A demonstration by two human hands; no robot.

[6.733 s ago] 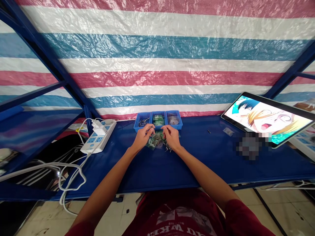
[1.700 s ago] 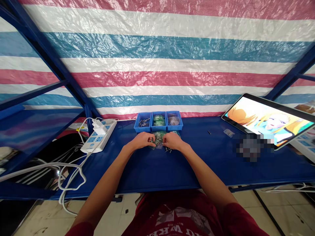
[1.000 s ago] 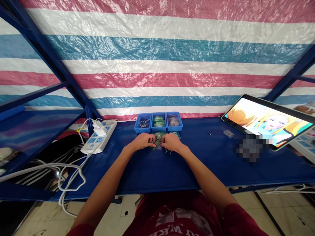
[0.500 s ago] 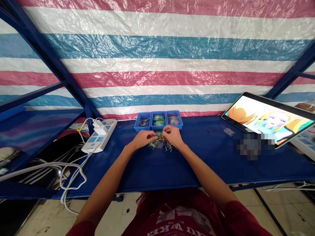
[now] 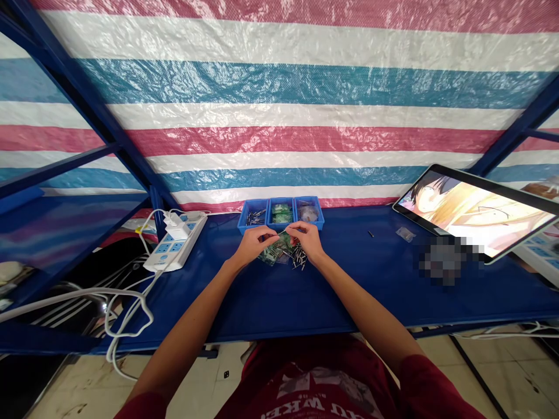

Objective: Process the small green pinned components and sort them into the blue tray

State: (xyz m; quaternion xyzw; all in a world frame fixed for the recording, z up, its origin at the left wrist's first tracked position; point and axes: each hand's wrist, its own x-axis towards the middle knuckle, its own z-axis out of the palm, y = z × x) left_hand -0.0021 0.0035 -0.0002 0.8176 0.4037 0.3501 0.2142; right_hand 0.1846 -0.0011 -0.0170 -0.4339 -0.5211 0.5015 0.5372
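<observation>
My left hand (image 5: 254, 244) and my right hand (image 5: 306, 237) are close together over the front of the blue bins, thumbs and fingers closed in a pinch. A thin, light-coloured piece (image 5: 282, 233) spans the gap between their fingertips; it is too small to name. Below them lies a heap of small green-tinted plastic packets (image 5: 274, 254). To its right, loose thin metal pins (image 5: 299, 258) are strewn on the blue table (image 5: 279, 302). Just behind, three joined blue bins (image 5: 267, 229) hold dark metal pins (image 5: 256, 217), green packets (image 5: 282, 214) and clear bags (image 5: 308, 213).
A white power strip (image 5: 177, 247) with tangled white cables (image 5: 144, 302) lies at left. On the right stand a lit tablet screen (image 5: 480, 209) and a blurred-out object (image 5: 443, 261). A small clear bag (image 5: 406, 234) and a single dark pin (image 5: 371, 234) lie near them.
My fingertips have shifted slightly, and a thin light piece now shows between them. My right hand is turned a little flatter. The picture on the screen differs.
</observation>
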